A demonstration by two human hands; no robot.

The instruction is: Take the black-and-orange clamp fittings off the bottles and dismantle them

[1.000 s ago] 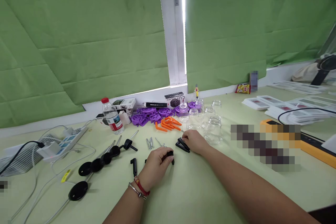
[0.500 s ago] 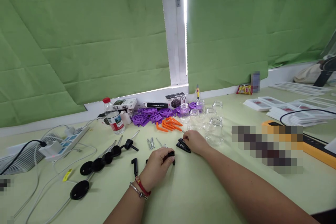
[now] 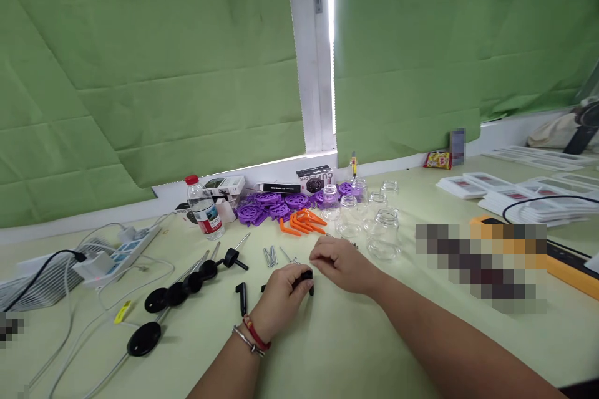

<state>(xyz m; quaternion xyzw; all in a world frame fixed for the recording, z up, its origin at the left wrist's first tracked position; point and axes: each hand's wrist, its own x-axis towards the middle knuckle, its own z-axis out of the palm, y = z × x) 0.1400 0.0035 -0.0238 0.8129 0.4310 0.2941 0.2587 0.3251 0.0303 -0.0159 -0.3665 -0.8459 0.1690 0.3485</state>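
Observation:
My left hand [image 3: 282, 295] is closed around a small black plastic piece [image 3: 307, 275] that pokes out past the thumb and index finger. Close to its fingertips, my right hand [image 3: 344, 265] is pinched; whatever is between the fingers is hidden. A black L-shaped piece [image 3: 242, 299] lies left of my left wrist. Beyond the left hand are several short metal pins [image 3: 270, 256] and a thin metal rod [image 3: 285, 255]. A thin coiled spring [image 3: 349, 243] shows just behind the right hand.
Orange bent levers [image 3: 306, 222], purple plastic parts [image 3: 269, 207] and clear glass jars [image 3: 384, 237] stand or lie farther back. Left are a water bottle [image 3: 204, 212], black grinder knobs on rods [image 3: 144, 338] and a power strip [image 3: 133, 249]. An orange-cased device [image 3: 571, 271] lies right.
My right hand has come left and nearer, toward the left hand, from the small group of black pieces, now covered by it. The left hand keeps its hold on the black piece.

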